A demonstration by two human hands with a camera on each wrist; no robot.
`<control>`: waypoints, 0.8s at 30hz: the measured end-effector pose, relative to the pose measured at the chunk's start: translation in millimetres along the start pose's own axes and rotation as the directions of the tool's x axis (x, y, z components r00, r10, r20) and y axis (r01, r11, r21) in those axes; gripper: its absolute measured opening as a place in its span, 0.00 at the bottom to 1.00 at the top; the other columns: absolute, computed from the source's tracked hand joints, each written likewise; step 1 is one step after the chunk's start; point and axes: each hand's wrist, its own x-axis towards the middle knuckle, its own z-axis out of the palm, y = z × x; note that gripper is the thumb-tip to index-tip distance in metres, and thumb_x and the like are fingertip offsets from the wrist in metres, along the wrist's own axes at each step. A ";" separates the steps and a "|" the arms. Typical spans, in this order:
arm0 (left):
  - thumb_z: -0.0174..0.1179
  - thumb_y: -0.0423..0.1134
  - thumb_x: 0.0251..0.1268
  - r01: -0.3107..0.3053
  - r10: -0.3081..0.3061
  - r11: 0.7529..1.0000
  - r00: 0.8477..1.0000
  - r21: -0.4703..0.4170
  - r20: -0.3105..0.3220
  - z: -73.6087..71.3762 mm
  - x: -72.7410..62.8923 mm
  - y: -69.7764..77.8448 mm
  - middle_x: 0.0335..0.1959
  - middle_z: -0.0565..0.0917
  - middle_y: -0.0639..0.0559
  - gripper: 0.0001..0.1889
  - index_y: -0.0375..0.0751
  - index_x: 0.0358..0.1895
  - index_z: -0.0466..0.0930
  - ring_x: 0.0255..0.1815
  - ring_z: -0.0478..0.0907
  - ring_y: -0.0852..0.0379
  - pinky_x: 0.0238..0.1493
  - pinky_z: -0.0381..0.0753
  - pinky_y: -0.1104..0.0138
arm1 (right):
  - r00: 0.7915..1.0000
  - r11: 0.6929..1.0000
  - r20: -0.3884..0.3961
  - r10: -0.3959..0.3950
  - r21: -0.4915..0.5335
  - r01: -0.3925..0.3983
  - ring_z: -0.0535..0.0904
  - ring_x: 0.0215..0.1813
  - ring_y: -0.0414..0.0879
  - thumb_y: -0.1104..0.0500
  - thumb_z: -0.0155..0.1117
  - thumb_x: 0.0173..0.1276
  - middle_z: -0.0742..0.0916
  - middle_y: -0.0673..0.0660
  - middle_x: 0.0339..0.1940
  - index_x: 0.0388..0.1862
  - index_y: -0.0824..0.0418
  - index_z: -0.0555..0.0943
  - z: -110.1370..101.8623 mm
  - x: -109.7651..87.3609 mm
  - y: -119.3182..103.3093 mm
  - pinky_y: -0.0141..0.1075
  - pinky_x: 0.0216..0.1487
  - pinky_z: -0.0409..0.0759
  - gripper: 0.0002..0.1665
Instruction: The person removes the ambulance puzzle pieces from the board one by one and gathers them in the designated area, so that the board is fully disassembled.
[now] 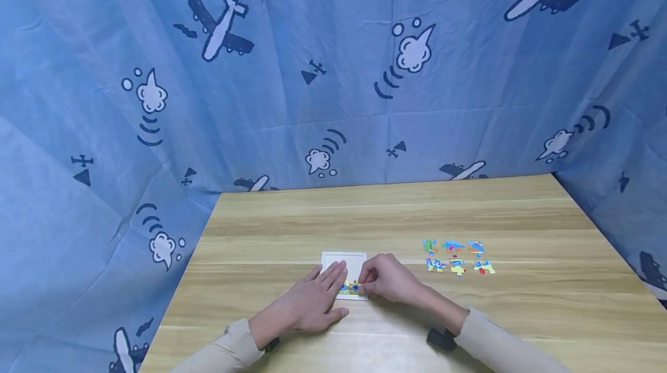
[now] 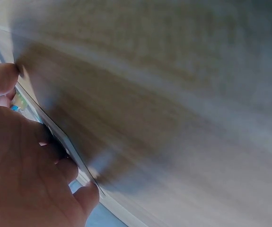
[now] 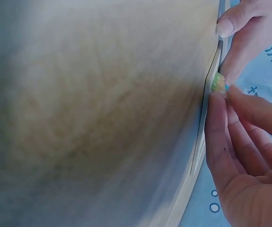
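A square white puzzle tray (image 1: 359, 260) lies on the table. My left hand (image 1: 314, 300) rests over its left side, fingers extended and covering part of it. Along the tray's lower edge show colourful puzzle pieces (image 1: 344, 289), partly hidden by the fingers. At the lower right corner my right hand (image 1: 388, 279) pinches a puzzle piece (image 3: 217, 82) between thumb and index finger; the fingertips hide much of it. Green and yellow show on that piece in the right wrist view. In the left wrist view the left hand (image 2: 27, 161) spans the tray's edge.
Two rows of loose jigsaw pieces (image 1: 457, 269) lie on the wooden table (image 1: 271, 228), right of the tray. A blue curtain (image 1: 344, 72) with aeroplane prints hangs behind the table and along its sides.
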 end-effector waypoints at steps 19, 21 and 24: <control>0.35 0.68 0.82 -0.002 0.002 1.000 1.000 -0.004 -0.015 1.3 -1.3 0.5 0.89 0.49 0.46 0.44 0.39 0.86 0.48 0.90 0.48 0.51 0.88 0.57 0.52 | 0.989 0.991 -0.127 0.074 0.122 -0.059 0.89 0.32 0.47 0.67 0.74 0.67 0.93 0.56 0.32 0.40 0.64 0.91 -37.9 -14.4 8.0 0.36 0.33 0.89 0.04; 0.34 0.68 0.82 -0.001 0.001 1.000 1.000 -0.003 -0.012 0.7 -1.4 0.4 0.89 0.48 0.46 0.44 0.39 0.86 0.47 0.90 0.48 0.51 0.88 0.56 0.52 | 0.986 0.989 -0.142 0.085 0.132 -0.066 0.90 0.33 0.48 0.67 0.73 0.68 0.93 0.57 0.33 0.41 0.65 0.91 -46.0 -18.2 9.0 0.38 0.35 0.91 0.05; 0.34 0.68 0.82 -0.002 0.002 1.000 1.000 -0.001 -0.008 -0.3 -1.0 0.5 0.89 0.48 0.46 0.44 0.39 0.86 0.47 0.90 0.47 0.52 0.88 0.56 0.52 | 0.981 0.983 -0.158 0.112 0.159 -0.087 0.91 0.34 0.50 0.67 0.73 0.67 0.94 0.59 0.35 0.41 0.65 0.91 -58.2 -24.9 13.2 0.40 0.37 0.92 0.05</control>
